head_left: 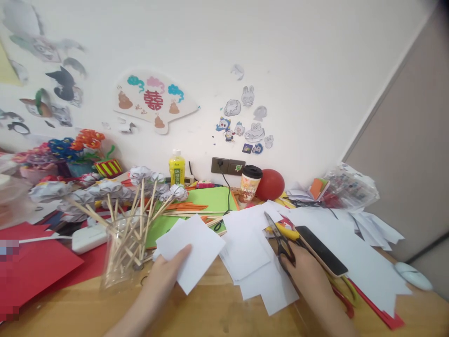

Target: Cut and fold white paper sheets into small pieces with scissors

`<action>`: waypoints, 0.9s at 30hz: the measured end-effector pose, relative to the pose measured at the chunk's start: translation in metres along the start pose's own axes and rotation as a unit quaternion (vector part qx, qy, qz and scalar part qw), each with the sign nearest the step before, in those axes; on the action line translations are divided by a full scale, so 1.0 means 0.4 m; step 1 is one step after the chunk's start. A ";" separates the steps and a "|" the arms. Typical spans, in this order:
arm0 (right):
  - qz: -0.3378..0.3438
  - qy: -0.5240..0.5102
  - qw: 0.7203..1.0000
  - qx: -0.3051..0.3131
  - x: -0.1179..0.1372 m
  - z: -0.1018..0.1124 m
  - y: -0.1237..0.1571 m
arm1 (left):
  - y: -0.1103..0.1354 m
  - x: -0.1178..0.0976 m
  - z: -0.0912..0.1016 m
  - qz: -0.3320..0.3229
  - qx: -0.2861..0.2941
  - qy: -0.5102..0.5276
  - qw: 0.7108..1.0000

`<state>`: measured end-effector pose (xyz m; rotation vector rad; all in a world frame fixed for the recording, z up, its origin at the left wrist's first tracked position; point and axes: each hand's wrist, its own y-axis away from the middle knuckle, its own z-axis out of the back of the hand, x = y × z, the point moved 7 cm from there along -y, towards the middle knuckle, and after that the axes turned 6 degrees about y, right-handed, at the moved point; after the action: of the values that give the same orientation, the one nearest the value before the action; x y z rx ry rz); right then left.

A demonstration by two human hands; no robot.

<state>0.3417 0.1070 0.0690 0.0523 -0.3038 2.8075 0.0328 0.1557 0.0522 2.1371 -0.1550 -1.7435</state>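
My left hand (pixel 168 271) is closed on a square of white paper (pixel 194 255), thumb on top, held a little above the wooden table. In my right hand (pixel 301 267) is a pair of dark scissors (pixel 282 241), fingers at the handles and blades pointing away from me. Between the hands lies a loose pile of white paper squares (pixel 245 248). A dark-screened phone (pixel 322 250) rests on white sheets just right of the scissors. Yellow-handled pliers (pixel 287 230) lie partly hidden behind the scissors.
Left of my left hand, a clear jar (pixel 121 262) holds several sticks topped with crumpled paper balls. Red paper (pixel 38 267) and a white power strip (pixel 89 236) lie further left. Behind stand a yellow drink bottle (pixel 177 168), a lidded cup (pixel 250 185) and a red balloon (pixel 271 185). A mouse (pixel 413 275) is at right.
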 end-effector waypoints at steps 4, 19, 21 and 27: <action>-0.015 0.066 0.997 -0.023 -0.002 -0.018 0.006 | -0.024 -0.023 0.016 -0.047 -0.021 -0.030 0.998; 0.143 0.048 0.988 0.025 0.351 -0.064 0.033 | -0.076 0.002 0.020 -0.125 0.025 -0.053 0.990; 0.121 0.054 0.991 0.020 0.359 -0.066 0.025 | -0.078 0.007 0.019 -0.128 0.025 -0.053 0.990; 0.074 0.058 0.996 0.011 0.383 -0.065 -0.009 | -0.093 0.029 0.015 -0.131 0.039 -0.054 0.989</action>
<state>0.1974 0.1630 0.0551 -0.1327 -0.2599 2.9454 0.0241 0.1851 0.0275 2.2010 0.0325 -2.0331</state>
